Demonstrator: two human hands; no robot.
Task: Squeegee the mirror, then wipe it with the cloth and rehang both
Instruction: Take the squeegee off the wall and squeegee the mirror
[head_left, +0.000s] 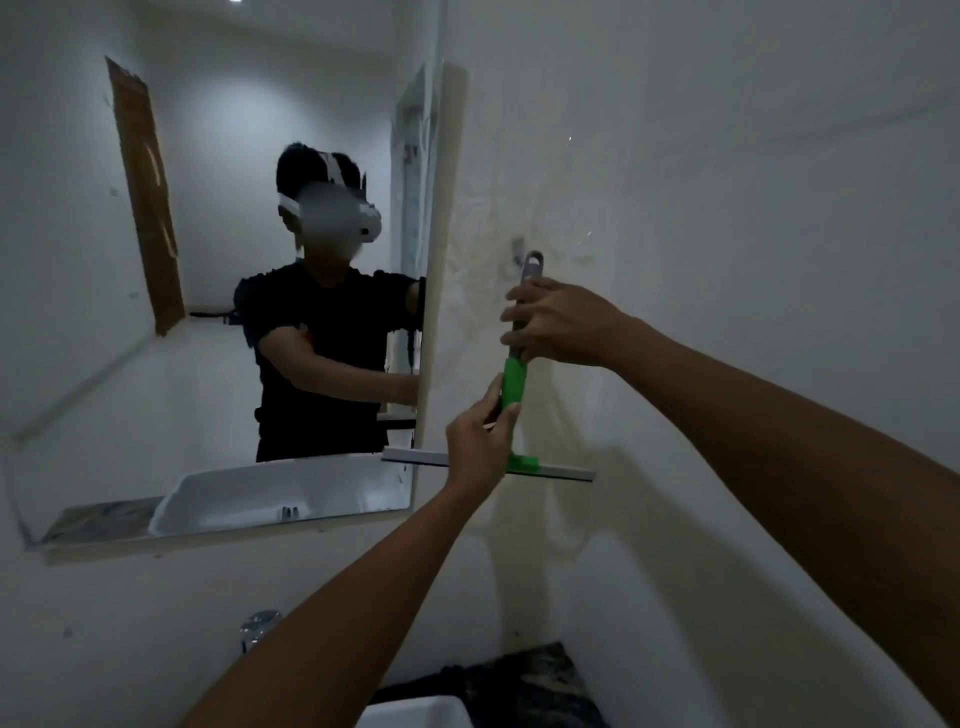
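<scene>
A green-and-grey squeegee (514, 384), blade down, is gripped by the left hand (480, 447) and right hand (558, 322) beside the mirror (208, 260).

Green-and-grey squeegee (514, 382) with a white blade, against a white wall (727, 182).

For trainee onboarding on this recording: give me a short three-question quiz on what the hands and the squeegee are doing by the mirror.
1. True or false: both hands grip the squeegee.
2. Which hand is higher on the handle? A) left hand B) right hand
3. Fill in: the squeegee's blade points ___, and its grey hanging loop sits by the wall hook.

Key: 1 true. 2 B. 3 down; the blade lies level, beside the mirror, not on the glass.
</scene>
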